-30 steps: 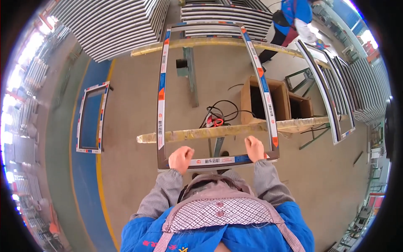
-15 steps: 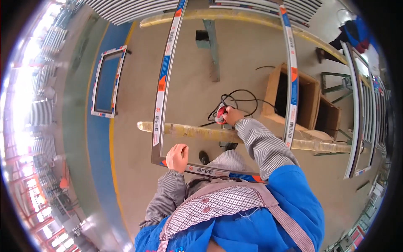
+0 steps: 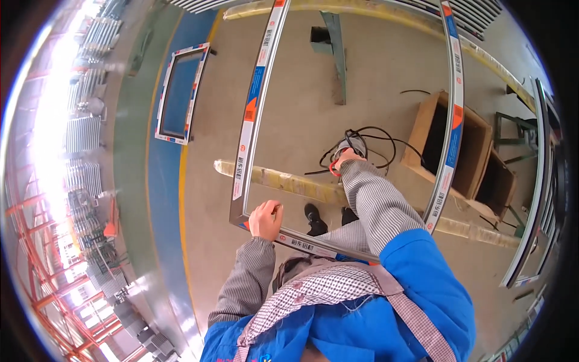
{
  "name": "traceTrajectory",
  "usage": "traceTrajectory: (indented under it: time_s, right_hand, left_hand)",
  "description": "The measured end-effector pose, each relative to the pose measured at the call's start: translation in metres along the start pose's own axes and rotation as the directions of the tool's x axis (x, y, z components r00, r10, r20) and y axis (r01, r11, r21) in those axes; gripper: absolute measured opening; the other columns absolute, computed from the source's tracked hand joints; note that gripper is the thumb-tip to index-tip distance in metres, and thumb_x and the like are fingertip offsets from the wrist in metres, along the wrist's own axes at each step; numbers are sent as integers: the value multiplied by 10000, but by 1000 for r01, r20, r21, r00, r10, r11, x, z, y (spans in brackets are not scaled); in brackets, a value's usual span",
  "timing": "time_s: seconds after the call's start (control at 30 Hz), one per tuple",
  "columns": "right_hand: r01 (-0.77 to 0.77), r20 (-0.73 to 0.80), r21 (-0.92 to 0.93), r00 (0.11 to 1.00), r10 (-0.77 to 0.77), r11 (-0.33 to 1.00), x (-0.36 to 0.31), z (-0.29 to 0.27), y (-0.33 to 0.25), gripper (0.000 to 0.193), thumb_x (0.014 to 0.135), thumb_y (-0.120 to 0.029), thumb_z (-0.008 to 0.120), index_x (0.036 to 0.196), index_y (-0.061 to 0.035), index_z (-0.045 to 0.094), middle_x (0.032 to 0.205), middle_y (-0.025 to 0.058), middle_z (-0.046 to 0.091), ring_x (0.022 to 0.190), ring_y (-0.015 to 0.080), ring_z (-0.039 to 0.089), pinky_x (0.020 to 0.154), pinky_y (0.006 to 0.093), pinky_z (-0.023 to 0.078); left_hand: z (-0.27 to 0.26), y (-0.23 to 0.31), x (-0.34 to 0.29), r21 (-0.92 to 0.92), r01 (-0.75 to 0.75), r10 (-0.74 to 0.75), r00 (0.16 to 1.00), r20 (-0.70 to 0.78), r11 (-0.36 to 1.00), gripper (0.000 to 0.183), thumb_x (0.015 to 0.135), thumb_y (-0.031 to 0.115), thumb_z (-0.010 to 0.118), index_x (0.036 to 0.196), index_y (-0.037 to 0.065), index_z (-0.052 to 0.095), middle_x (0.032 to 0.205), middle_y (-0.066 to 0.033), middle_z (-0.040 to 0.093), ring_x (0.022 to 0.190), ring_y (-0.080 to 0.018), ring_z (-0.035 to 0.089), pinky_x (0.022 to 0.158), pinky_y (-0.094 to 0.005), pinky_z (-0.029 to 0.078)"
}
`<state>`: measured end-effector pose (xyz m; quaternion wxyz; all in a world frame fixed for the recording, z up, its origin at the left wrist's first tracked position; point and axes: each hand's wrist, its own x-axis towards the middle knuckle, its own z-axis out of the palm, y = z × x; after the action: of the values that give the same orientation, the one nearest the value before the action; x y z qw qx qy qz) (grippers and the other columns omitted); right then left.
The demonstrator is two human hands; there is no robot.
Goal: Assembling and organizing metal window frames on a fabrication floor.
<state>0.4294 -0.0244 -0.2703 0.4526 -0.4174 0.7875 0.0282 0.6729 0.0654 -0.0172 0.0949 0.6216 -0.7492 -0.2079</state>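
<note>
Yellow wrapping covers the bars (image 3: 289, 182) that carry the large rectangular frame (image 3: 250, 110), which lies flat across them, its near rail close to the wearer's waist. From my remote seat, I see the left hand (image 3: 265, 219) curled narrow at the near-left corner, against that rail; whether it clasps it, I can't tell. The right hand (image 3: 348, 158) reaches inside the frame's outline, down onto a red-and-grey tool (image 3: 333, 168) by the near bar, with a looped black cable (image 3: 395, 148) about it. The fingertips are hidden from me, so I can't say how tightly they close.

I judge the step in hand as fetching the tool while the left hand minds the frame. The next move, I'd say, calls for a sure grip and enough cable slack to clear the rails.
</note>
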Motion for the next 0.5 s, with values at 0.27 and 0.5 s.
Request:
traceTrajectory:
  time_s: [0.27,0.5]
  right_hand:
    - [-129,-6,14,992,129,992,-63,-57,-2,472,769,-334,562,1128,-30,515,1096,157,599,1013,272,591,822,385,474]
    - [198,209,-135,964,-167,971,-131,-134,25,395,682,-329,639,932,-24,627,935,190,629,828,322,624,715,367,485]
  left_hand:
    - [-4,5,1,25,-18,18,1000,17,1000,100,788,160,590,807,62,598,731,-67,600,691,-241,582,630,-350,444]
    - [17,34,23,-470,97,-23,987,160,877,182,864,187,544,934,39,621,839,-68,632,781,-165,608,695,-309,470]
